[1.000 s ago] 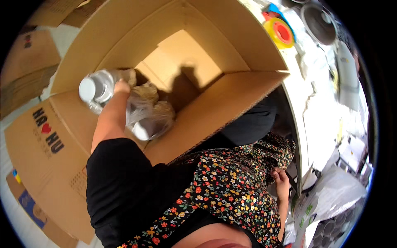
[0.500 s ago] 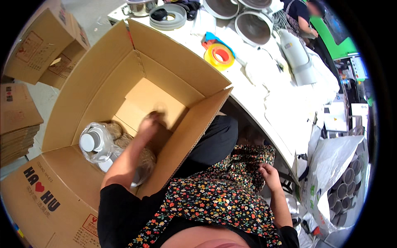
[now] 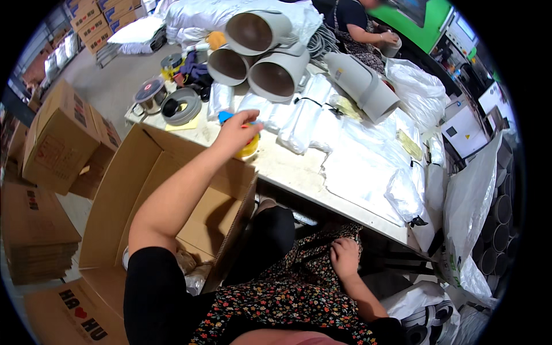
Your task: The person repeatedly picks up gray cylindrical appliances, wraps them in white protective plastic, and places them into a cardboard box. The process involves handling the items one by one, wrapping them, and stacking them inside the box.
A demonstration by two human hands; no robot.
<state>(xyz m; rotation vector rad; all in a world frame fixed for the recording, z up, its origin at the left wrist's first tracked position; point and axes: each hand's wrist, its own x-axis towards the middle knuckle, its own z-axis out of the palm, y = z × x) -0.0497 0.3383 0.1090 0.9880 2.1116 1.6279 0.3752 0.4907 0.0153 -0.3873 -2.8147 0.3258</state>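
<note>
My left hand (image 3: 237,131) stretches out over the table edge and its fingers curl over a yellow, red and blue tape dispenser (image 3: 250,149). My left forearm crosses above a large open cardboard box (image 3: 138,178) on the floor. Clear-bagged items (image 3: 192,276) lie in its near corner, mostly hidden by my arm. My right hand (image 3: 345,257) rests on my lap on the floral fabric, fingers loosely bent, holding nothing.
On the pale table (image 3: 287,169) lie wide grey tubes (image 3: 276,75), clear plastic bags (image 3: 356,167), tape rolls (image 3: 179,106) and a small pot (image 3: 150,95). Closed cartons (image 3: 60,138) stand at left. Another person (image 3: 359,29) works at the far side. White sacks (image 3: 468,201) hang at right.
My left hand left the inside of the box and rose to the tape dispenser on the table. My view lifted from the box to the tabletop. The right hand stayed on my lap.
</note>
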